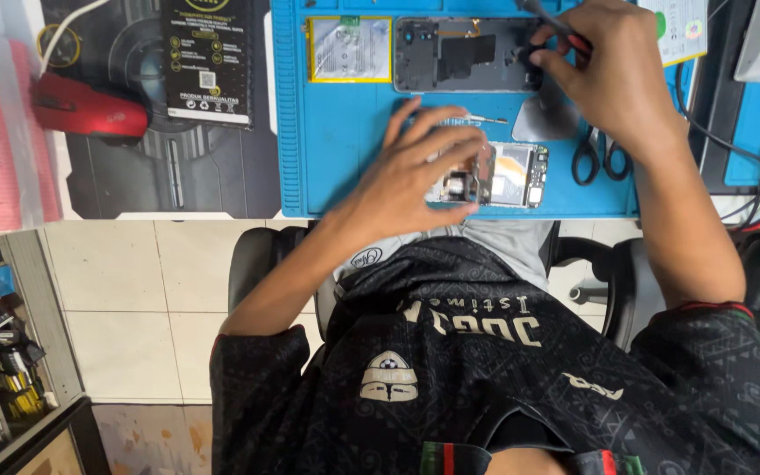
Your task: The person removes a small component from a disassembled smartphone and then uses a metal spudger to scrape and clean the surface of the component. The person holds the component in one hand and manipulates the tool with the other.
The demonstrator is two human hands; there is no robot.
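Phone chassis (464,54), opened and dark inside, lay flat along the far edge of the blue work mat (336,167), and the right hand (613,75) sat right at its right end. That mat covered the middle of the bench, with a black printed desk pad (160,176) beside it on the left. On the pad lay a black printed package (208,62) and a red computer mouse (90,110). Back on the mat, a yellow-edged battery (349,50) rested just left of the chassis (flat, label side up). The right hand's fingers were pinched shut around a red-and-black handled tool (565,31), its tip down at the chassis corner. Nearer the body, the left hand (420,167) spread its fingers, loosely curled, over a smaller circuit board assembly (499,176), fingertips touching its left part. Black-handled scissors (600,158) lay just right of that board, under the right forearm. Tweezers (485,118), thin and silvery, lay between board and chassis.
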